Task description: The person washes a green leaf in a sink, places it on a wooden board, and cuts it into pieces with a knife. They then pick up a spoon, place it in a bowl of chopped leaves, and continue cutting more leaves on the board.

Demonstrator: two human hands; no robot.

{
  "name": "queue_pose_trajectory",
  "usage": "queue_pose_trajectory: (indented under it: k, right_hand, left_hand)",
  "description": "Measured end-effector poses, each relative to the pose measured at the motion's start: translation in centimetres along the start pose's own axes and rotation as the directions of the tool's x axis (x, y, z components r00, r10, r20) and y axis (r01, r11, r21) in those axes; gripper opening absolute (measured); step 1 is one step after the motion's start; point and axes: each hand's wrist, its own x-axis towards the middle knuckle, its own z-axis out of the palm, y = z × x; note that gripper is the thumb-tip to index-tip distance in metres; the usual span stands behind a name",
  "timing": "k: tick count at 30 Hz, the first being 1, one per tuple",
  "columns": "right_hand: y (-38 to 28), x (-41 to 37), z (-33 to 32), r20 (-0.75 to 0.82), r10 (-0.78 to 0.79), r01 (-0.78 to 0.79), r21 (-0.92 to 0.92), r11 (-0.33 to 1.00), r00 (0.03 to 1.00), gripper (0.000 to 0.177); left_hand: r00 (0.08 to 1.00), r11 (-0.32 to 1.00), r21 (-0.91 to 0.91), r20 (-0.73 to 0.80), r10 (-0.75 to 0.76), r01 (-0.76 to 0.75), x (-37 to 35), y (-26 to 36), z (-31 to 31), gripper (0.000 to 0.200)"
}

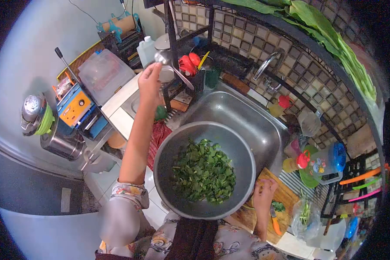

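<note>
The left hand, upper left of centre, pinches its fingers on what seems a ladle, while the right hand, lower right, curls its fingers over the rim of the bowl of greens mid-frame.

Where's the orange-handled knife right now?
In the head view, lower right: the orange-handled knife lies on the wooden cutting board, just below the right hand, beside the metal bowl.

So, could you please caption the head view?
Left hand at a ladle; right hand beside a steel bowl of chopped greens.
</note>
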Motion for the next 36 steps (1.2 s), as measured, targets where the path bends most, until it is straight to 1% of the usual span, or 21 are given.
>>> queue_pose_trajectory:
  k: [3,4,5,8,9,10,11,13,14,17,19,22,24,26,29,31,32,33,34,35,36]
  right_hand:
    - [-0.7,0.4,-0.3,-0.019,0.016,-0.013,0.145,0.989,1.000,0.016]
    - [-1.5,0.8,-0.9,-0.033,-0.066,0.070,0.163,0.984,0.997,0.013]
    - [-2.3,1.2,-1.4,-0.049,-0.146,0.152,0.179,0.972,0.988,0.011]
    - [-5.4,1.7,-1.5,-0.128,-0.129,0.165,0.329,0.930,0.983,0.009]
    - [-6.7,1.9,-1.5,-0.144,-0.178,0.220,0.361,0.906,0.973,0.009]
    - [-8.3,1.9,-1.7,-0.102,-0.197,0.221,0.403,0.888,0.975,0.011]
    - [-9.8,1.9,-1.6,-0.061,-0.217,0.221,0.444,0.868,0.974,0.012]
    - [-11.5,1.9,-0.9,0.090,-0.310,0.240,0.449,0.861,0.946,0.030]
    - [-11.8,2.0,0.3,0.081,-0.410,0.335,0.447,0.829,0.908,0.036]
    - [-13.3,1.9,1.7,0.202,-0.412,0.239,0.563,0.791,0.888,0.030]
    - [-13.7,1.7,2.1,0.397,-0.398,0.085,0.613,0.786,0.827,0.019]
    - [-13.9,1.3,2.6,0.367,-0.409,0.095,0.637,0.765,0.836,0.011]
    - [-14.3,1.4,2.3,0.352,-0.384,0.096,0.619,0.779,0.854,0.010]
    - [-14.5,1.7,2.2,0.338,-0.355,0.091,0.600,0.795,0.871,0.010]
    - [-14.4,2.0,2.6,0.365,-0.363,0.084,0.596,0.798,0.857,0.012]
    - [-14.0,2.2,3.9,0.149,-0.448,0.325,0.498,0.804,0.882,0.024]
    - [-14.1,2.3,3.6,0.145,-0.446,0.325,0.498,0.804,0.883,0.024]
    - [-14.4,2.3,3.0,0.139,-0.447,0.327,0.500,0.802,0.884,0.033]
    - [-14.6,2.3,2.4,0.133,-0.448,0.329,0.502,0.800,0.884,0.042]
    - [-14.6,2.4,2.0,0.129,-0.446,0.330,0.501,0.800,0.886,0.042]
    - [-14.4,2.3,1.5,0.167,-0.450,0.306,0.528,0.792,0.878,0.046]
  left_hand:
    - [0.988,0.972,-0.186,0.068,-0.137,0.147,-1.5,-0.5,-1.6,0.014]
    - [0.969,0.927,-0.290,0.138,-0.206,0.238,-2.3,-0.3,-1.8,0.013]
    - [0.969,0.927,-0.290,0.139,-0.206,0.238,-3.4,-0.4,-1.7,0.013]
    - [0.934,0.854,-0.379,0.167,-0.317,0.357,-7.8,0.4,-0.4,0.012]
    - [0.888,0.803,-0.384,0.262,-0.379,0.456,-9.0,0.2,-0.6,0.012]
    - [0.828,0.743,-0.379,0.356,-0.433,0.551,-10.2,0.1,-0.7,0.012]
    - [0.828,0.742,-0.380,0.356,-0.434,0.552,-11.4,0.1,-0.5,0.012]
    - [0.812,0.716,-0.385,0.315,-0.491,0.582,-13.7,0.4,0.2,0.011]
    - [0.811,0.716,-0.383,0.316,-0.492,0.584,-14.7,0.3,0.3,0.011]
    - [0.792,0.716,-0.342,0.303,-0.530,0.609,-17.1,0.4,0.5,0.011]
    - [0.781,0.713,-0.322,0.308,-0.544,0.623,-18.1,0.0,0.2,0.011]
    - [0.778,0.761,-0.190,0.274,-0.566,0.621,-19.3,-0.5,-0.5,0.015]
    - [0.647,0.715,0.036,0.396,-0.652,0.698,-20.1,0.0,-0.5,0.019]
    - [0.650,0.718,0.084,0.362,-0.668,0.691,-20.0,0.4,-0.3,0.018]
    - [0.662,0.747,0.177,0.365,-0.655,0.641,-18.7,0.2,-0.4,0.014]
    - [0.765,0.857,0.166,0.392,-0.511,0.488,-16.8,0.9,0.4,0.012]
    - [0.820,0.904,0.191,0.381,-0.428,0.383,-15.0,0.7,0.3,0.012]
    - [0.920,0.951,0.221,0.280,-0.273,0.215,-13.6,1.3,1.1,0.011]
    - [0.944,0.961,0.266,0.291,-0.158,0.079,-10.9,0.7,0.6,0.010]
    - [0.974,0.980,0.197,0.227,-0.013,-0.033,-9.3,1.3,1.8,0.012]
    - [0.978,0.955,0.257,0.178,0.107,-0.151,-7.4,0.9,2.2,0.013]
